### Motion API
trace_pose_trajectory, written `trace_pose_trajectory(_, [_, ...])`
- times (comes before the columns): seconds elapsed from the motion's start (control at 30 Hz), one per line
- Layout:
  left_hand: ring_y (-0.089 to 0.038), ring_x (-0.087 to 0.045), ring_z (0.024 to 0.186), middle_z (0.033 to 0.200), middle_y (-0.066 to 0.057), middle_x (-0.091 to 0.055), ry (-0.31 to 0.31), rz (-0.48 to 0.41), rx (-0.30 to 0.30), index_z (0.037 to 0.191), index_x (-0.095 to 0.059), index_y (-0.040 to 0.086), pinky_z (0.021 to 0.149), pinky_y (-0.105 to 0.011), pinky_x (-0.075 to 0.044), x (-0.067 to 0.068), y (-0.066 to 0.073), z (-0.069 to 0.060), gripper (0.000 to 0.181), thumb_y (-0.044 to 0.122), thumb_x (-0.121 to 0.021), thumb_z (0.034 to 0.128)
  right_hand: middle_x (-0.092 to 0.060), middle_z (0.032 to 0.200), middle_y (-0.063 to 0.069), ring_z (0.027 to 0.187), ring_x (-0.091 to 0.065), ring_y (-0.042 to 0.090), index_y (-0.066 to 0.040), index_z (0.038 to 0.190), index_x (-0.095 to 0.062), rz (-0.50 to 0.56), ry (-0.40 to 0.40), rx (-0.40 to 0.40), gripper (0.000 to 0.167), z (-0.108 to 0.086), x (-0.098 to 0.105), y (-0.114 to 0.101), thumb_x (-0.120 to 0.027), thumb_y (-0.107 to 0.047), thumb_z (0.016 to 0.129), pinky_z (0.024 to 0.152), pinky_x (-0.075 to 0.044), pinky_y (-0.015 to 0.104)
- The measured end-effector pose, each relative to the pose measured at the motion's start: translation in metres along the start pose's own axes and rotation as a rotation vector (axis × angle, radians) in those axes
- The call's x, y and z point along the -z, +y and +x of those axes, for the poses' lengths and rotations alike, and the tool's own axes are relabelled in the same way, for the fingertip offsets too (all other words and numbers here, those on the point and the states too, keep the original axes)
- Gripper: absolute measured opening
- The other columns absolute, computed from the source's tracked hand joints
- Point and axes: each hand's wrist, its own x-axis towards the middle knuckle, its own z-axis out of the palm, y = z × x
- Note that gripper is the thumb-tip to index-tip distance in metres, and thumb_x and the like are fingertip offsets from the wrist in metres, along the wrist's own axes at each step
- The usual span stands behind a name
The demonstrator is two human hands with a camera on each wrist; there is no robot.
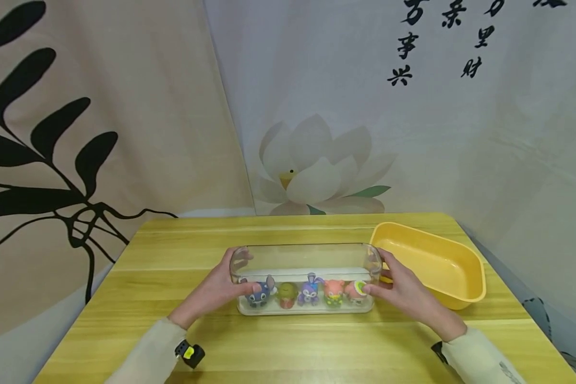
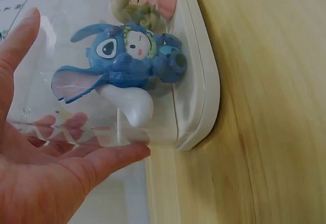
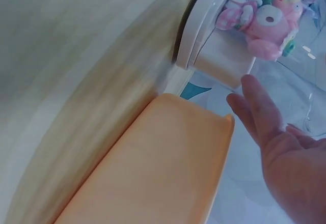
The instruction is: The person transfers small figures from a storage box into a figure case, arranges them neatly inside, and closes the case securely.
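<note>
A clear display case [image 1: 307, 259] with a white base [image 1: 307, 311] stands at the middle of the table. Inside, several small figurines form a row: a blue big-eared one [image 2: 122, 56] at the left end, one with olive-brown hair [image 1: 287, 294], a purple rabbit-eared one [image 1: 309, 290] and pink ones [image 1: 333, 292] toward the right. My left hand [image 1: 219, 288] grips the case's left end, thumb in front and fingers round the side. At the opposite end my right hand [image 1: 405, 290] holds it likewise; its fingertips are partly hidden behind the clear wall.
A yellow plastic basin [image 1: 427, 261] stands on the wooden table [image 1: 278, 346] just behind and right of my right hand. Behind the table's far edge hangs a printed cloth [image 1: 326, 80]. Each wrist wears a dark strap.
</note>
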Motion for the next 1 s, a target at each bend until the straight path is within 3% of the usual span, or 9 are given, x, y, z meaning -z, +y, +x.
trace_pose_trajectory(0.47, [-0.042, -0.031, 0.151, 0.161, -0.012, -0.039, 0.004, -0.014, -0.018, 0.16, -0.023, 0.01, 0.118, -0.065, -0.034, 0.012, -0.014, 0.018, 0.098, 0.04, -0.083, 0.0885, -0.044, 0.154, 0.028, 0.129, -0.057, 0.05, 0.0, 0.16, -0.026, -0.077, 0.027, 0.008, 0.094, 0.02, -0.004, -0.006, -0.082, -0.031, 0.091, 0.093, -0.06, 0.039])
trace_pose_trajectory(0.67, [-0.044, -0.033, 0.149, 0.165, -0.014, -0.034, 0.021, -0.022, -0.005, 0.162, -0.022, 0.015, 0.117, -0.064, -0.035, 0.006, -0.019, 0.012, 0.098, 0.041, -0.082, 0.0888, -0.043, 0.157, 0.025, 0.123, -0.063, 0.045, -0.002, 0.16, -0.029, -0.115, 0.035, -0.005, 0.094, 0.016, -0.004, -0.009, -0.082, -0.035, 0.09, 0.089, -0.062, 0.035])
trace_pose_trajectory(0.83, [-0.051, -0.028, 0.149, 0.169, -0.021, -0.023, 0.052, 0.017, -0.002, 0.166, -0.015, 0.021, 0.117, -0.068, -0.031, 0.009, -0.016, 0.003, 0.101, 0.043, -0.079, 0.0911, -0.046, 0.155, 0.022, 0.119, -0.066, 0.039, -0.001, 0.16, -0.031, -0.179, 0.089, 0.045, 0.083, 0.009, 0.008, -0.021, -0.075, -0.035, 0.097, 0.09, -0.062, 0.042])
trace_pose_trajectory(1.0, [-0.053, -0.027, 0.149, 0.17, -0.021, -0.017, 0.137, 0.103, -0.098, 0.168, -0.012, 0.017, 0.118, -0.068, -0.028, 0.015, -0.014, -0.008, 0.088, 0.039, -0.067, 0.1013, -0.049, 0.153, 0.02, 0.126, -0.06, 0.04, -0.003, 0.158, -0.037, -0.262, 0.171, 0.107, 0.064, 0.001, 0.025, -0.024, -0.061, -0.033, 0.106, 0.097, -0.057, 0.055])
